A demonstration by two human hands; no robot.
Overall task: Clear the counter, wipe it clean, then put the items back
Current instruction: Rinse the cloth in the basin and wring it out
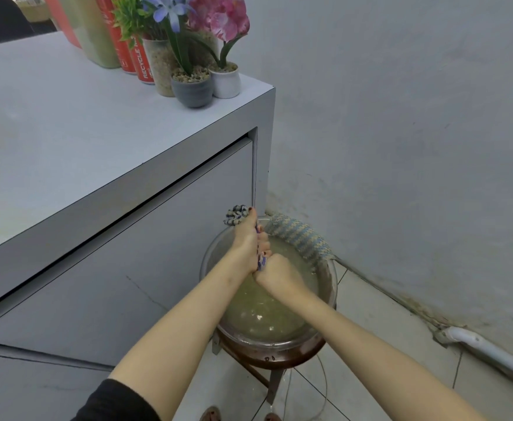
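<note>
Up and left of the hands, the counter [66, 132] carried soda cans [141, 62] and potted artificial flowers [192, 89], crowded at its far corner. We saw the left hand [246, 238] clenched round a checked wiping cloth [237, 215], whose blue-and-white end poked out above the fist. The right hand [275, 275], touching it just below, was clenched on the same twisted cloth. Both sat over a glass bowl [267, 338] of cloudy yellowish water on a stool [267, 357]. We judged this to be wringing: twisting the fists opposite ways, low over the bowl, would keep drips off the floor and leave the cloth damp, not soaked. A second cloth [300, 238] draped the rim right of the hands.
</note>
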